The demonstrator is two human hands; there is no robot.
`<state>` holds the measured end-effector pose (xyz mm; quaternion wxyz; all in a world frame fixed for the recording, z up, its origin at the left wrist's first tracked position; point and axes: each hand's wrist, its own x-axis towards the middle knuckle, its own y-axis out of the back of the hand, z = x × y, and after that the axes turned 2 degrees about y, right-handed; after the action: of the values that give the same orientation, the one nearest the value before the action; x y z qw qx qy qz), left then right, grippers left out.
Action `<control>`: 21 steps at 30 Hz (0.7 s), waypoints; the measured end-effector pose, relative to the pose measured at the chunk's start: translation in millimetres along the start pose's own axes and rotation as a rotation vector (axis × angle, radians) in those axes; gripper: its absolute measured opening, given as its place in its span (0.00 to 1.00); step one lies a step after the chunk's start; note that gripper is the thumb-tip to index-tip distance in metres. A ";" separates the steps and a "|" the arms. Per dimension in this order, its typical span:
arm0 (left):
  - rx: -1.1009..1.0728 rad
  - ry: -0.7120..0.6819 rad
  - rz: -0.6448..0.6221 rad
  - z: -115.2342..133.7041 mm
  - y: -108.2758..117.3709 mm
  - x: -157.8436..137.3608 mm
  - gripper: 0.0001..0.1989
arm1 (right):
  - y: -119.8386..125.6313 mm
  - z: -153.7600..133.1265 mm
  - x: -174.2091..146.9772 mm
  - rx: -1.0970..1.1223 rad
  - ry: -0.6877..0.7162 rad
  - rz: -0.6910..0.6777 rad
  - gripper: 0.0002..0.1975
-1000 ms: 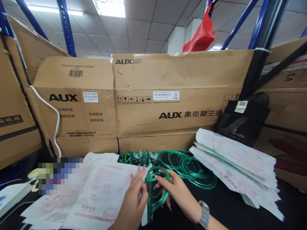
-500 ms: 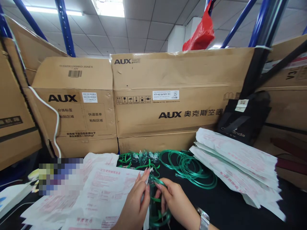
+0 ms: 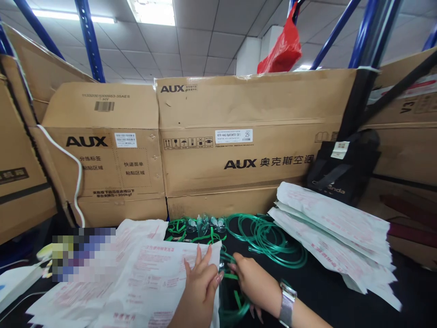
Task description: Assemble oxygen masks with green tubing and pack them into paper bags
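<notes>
Over the right edge of a white pouch with red print (image 3: 153, 269) is my left hand (image 3: 200, 284). Its outer fingers are spread on the pouch, while the thumb and forefinger pinch together at the pouch's edge. Just right of that edge, my right hand (image 3: 254, 282) is closed around a coil of green clear tubing (image 3: 235, 314) with bright green strap pieces; its fingertips are partly hidden. Behind both hands lie clear mask parts with green straps (image 3: 203, 225). A larger loose coil of green tubing (image 3: 269, 241) rests on the black surface.
More printed pouches (image 3: 337, 241) are stacked at the right, beside a black bag (image 3: 337, 168). Cardboard boxes (image 3: 252, 177) wall off the back. A white cable (image 3: 80, 182) hangs at the left, above a white device (image 3: 17, 284). A red plastic bag (image 3: 283, 45) hangs overhead.
My left hand's outer fingers have spread apart, and the pouch's right edge has shifted right. My right hand has moved slightly right and turned with the tubing.
</notes>
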<state>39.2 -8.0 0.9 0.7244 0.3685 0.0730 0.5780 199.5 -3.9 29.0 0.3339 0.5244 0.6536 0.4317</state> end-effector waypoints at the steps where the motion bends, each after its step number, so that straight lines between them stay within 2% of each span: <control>1: -0.008 -0.010 -0.010 0.5 -1.2 -0.6 0.12 | 1.5 -0.4 0.0 -0.022 0.009 0.022 0.08; 4: -0.040 -0.013 -0.001 3.9 1.0 -1.1 0.13 | 2.0 -5.4 -3.1 -0.105 0.088 0.042 0.11; 7: -0.045 0.008 -0.005 8.1 6.2 0.5 0.12 | -2.8 -12.6 -7.8 -0.278 0.182 0.015 0.17; 9: -0.038 0.002 -0.016 11.8 9.2 1.5 0.12 | -5.9 -15.3 -8.5 -0.324 0.184 0.037 0.16; 11: -0.018 -0.023 -0.032 16.2 11.3 1.7 0.13 | -6.3 -14.4 -5.9 -0.167 0.132 0.102 0.13; 14: 0.045 -0.065 -0.010 20.2 12.0 0.3 0.14 | -2.3 -7.6 2.7 0.455 -0.055 0.178 0.07; 16: 0.080 -0.088 0.040 18.7 10.7 -1.1 0.13 | 1.0 -2.1 8.7 0.772 -0.188 0.176 0.08; 18: 0.073 -0.114 0.079 14.7 8.2 -2.2 0.10 | 2.0 1.4 12.9 0.867 -0.269 0.175 0.09; 21: -0.002 -0.106 0.101 10.1 3.9 -3.0 0.10 | -3.5 1.1 14.8 0.875 -0.288 0.208 0.10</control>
<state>40.6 -15.0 9.6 0.6977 0.4010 0.0153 0.5934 195.7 10.5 25.6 0.1237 0.7330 0.6653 0.0699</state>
